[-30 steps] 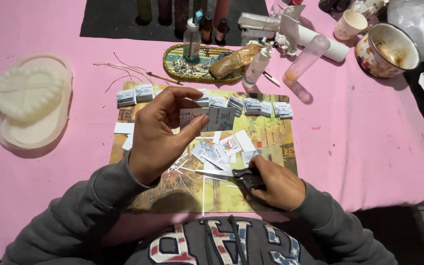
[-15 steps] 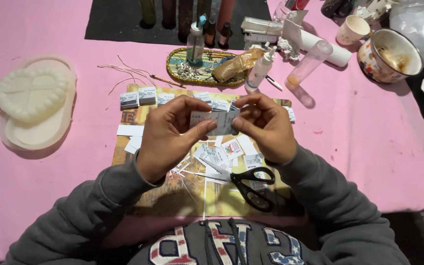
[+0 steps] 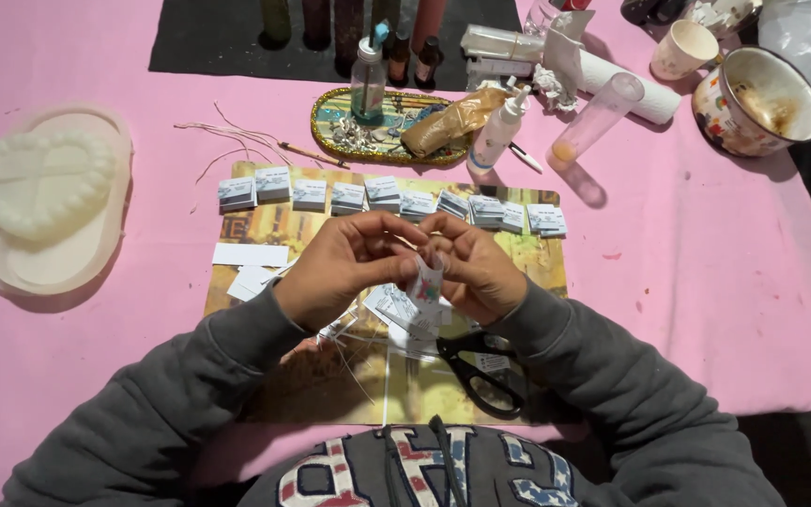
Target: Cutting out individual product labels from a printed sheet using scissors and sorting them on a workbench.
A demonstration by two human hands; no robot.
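My left hand (image 3: 344, 266) and my right hand (image 3: 474, 268) meet over a yellow-brown printed mat (image 3: 283, 225), both pinching one small paper slip (image 3: 427, 281) that hangs folded between the fingertips. Under the hands lie several loose cut paper pieces (image 3: 391, 308). Black-handled scissors (image 3: 477, 368) rest on the mat just below my right wrist. A row of small folded paper booklets (image 3: 349, 195) runs along the mat's far edge. Grey sleeves cover both forearms.
A white heart-shaped mould (image 3: 44, 183) sits at the left on the pink tablecloth (image 3: 706, 282). Behind the mat stand an oval decorated tray (image 3: 330, 117), a clear bottle (image 3: 367, 84), a white squeeze bottle (image 3: 497, 131) and a plastic tube (image 3: 595, 117). A stained mug (image 3: 757, 99) stands far right.
My right hand left the scissors on the mat and came up to join the left. The slip, held flat before, is now folded and pinched between both hands.
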